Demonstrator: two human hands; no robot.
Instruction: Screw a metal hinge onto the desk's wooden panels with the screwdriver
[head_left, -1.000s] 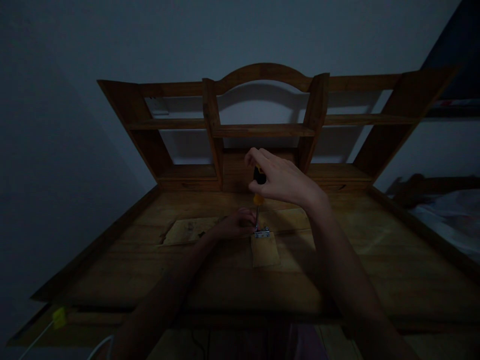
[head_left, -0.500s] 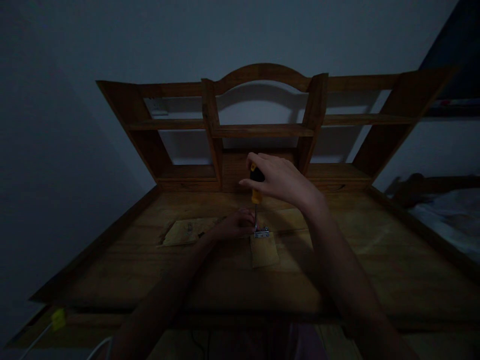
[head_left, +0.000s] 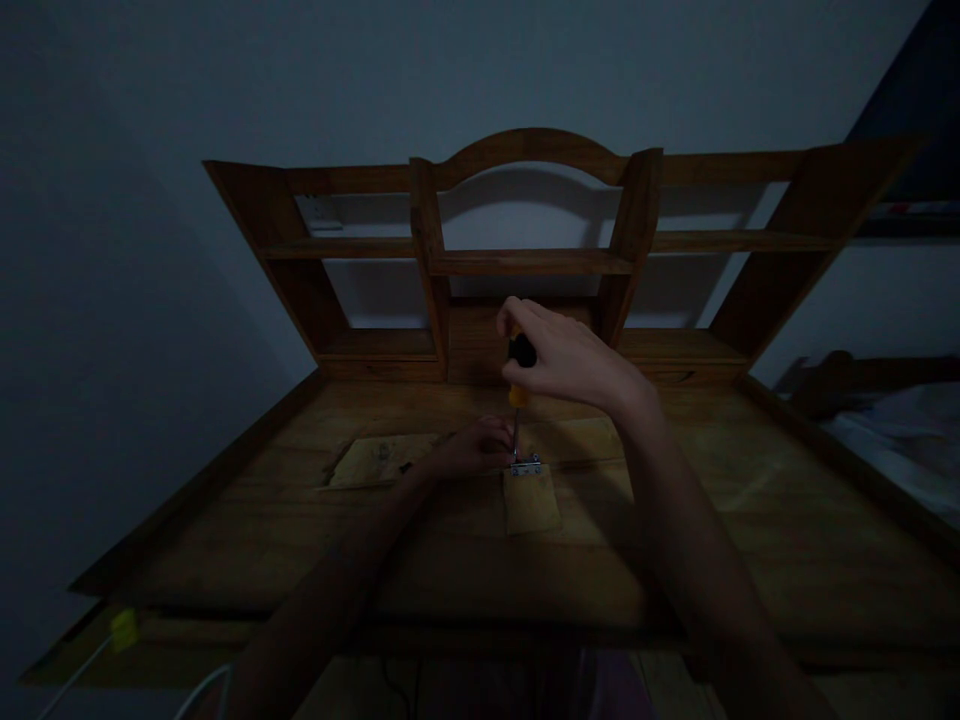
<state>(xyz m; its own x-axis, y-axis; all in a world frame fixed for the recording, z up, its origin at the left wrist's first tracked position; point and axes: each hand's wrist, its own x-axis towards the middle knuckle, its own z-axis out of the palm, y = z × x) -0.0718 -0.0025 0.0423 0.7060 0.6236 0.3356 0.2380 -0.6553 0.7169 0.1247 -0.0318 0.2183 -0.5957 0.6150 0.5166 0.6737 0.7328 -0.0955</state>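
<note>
Gripping the screwdriver [head_left: 517, 396] in the right hand [head_left: 566, 355], near upright, with curled fingers hiding much of the black-and-yellow handle. Running the shaft [head_left: 515, 432] down from 12 o'clock to the 9 o'clock end of the hinge [head_left: 526, 467]; too dark and small there to make out the tip's seat. Reaching the left hand [head_left: 472, 448] low over the desk [head_left: 720, 470] at 9 o'clock of the hinge, with bent fingertips close beside shaft and metal; cannot tell touching from pinching. Showing a pale pad [head_left: 532, 503] at 6 o'clock, right against the hinge, and a strip [head_left: 367, 470] at 9 o'clock, partly covered by the left hand. Losing 2 forearms [head_left: 697, 540] at the bottom edge. Showing a shelf [head_left: 532, 262] at 12 o'clock and, at 3 o'clock, dim cloth [head_left: 900, 440], cut off by the right edge.
</note>
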